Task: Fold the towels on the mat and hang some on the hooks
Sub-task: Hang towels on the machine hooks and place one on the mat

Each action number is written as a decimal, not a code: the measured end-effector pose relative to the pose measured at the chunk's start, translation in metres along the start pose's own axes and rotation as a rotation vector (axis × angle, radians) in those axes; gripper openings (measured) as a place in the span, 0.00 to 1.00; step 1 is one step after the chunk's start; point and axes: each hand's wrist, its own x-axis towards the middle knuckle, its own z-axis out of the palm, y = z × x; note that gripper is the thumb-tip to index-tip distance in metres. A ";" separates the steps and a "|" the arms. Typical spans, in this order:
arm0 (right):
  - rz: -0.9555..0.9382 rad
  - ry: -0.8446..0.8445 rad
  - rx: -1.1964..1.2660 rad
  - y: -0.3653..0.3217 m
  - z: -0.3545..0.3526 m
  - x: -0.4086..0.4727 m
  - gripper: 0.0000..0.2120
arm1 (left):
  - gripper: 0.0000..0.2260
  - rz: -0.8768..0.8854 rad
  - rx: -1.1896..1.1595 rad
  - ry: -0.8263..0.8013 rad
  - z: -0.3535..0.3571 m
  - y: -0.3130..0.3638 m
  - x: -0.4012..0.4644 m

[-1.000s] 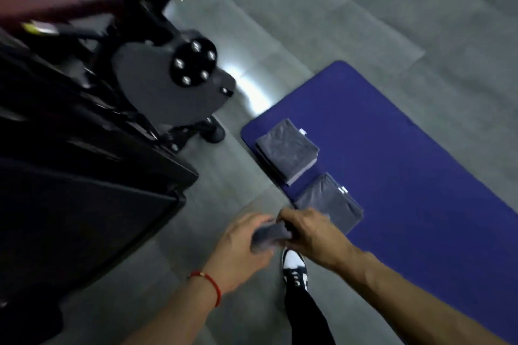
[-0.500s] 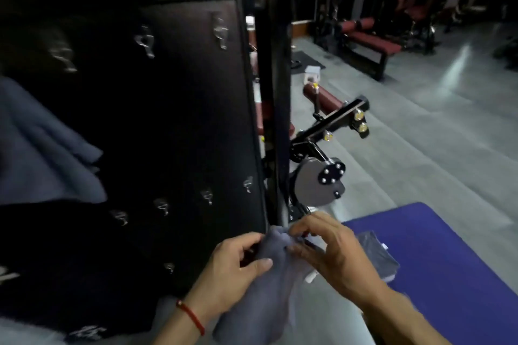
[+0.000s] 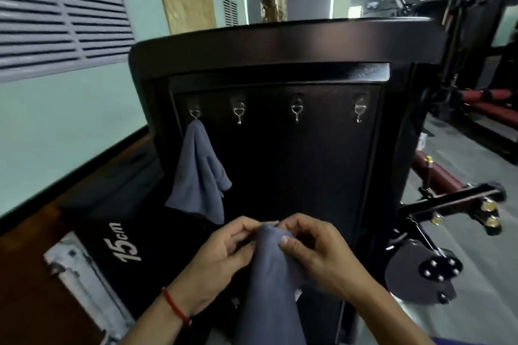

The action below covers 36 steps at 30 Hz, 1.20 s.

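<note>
In front of the black panel [image 3: 280,176], both hands hold one grey towel [image 3: 269,283] at chest level. The left hand [image 3: 218,263] pinches the towel's upper edge between thumb and fingertips; a red string bracelet [image 3: 175,307] sits on that wrist. The right hand [image 3: 316,255] grips the same upper edge from the other side, fingers curled, thumb pressed flat on the cloth. The rest of the towel hangs down between the forearms and leaves the view at the bottom edge.

Four metal hooks run in a row across the top of the panel. The leftmost hook [image 3: 194,112] carries a second grey towel [image 3: 200,173], which hangs bunched and loose against the panel. The second hook [image 3: 239,113], third hook [image 3: 297,112] and fourth hook [image 3: 359,112] are bare. The held towel is below the hook row, roughly under the second and third hooks, and touches none of them.

Compared with the view half a second ago, the camera has swung up and to face the panel squarely: the upper hook row and the hung towel are now fully in view, while the blue mat and the folded towel on it have dropped out of the picture. The hands have kept their two-handed hold on the towel's top edge.

Left of the panel lies a black block marked "15cm" [image 3: 124,242]. To the right stands gym equipment with a grey round plate [image 3: 420,272].
</note>
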 end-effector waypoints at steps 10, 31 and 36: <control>-0.098 -0.128 0.072 0.003 -0.022 0.094 0.04 | 0.13 0.139 0.052 0.242 -0.035 0.017 0.075; -0.186 0.578 -0.545 -0.008 0.012 0.260 0.07 | 0.05 0.443 0.530 0.693 -0.133 0.044 0.225; -0.251 0.718 -0.914 0.015 0.036 0.252 0.06 | 0.02 0.619 0.640 0.748 -0.129 0.010 0.234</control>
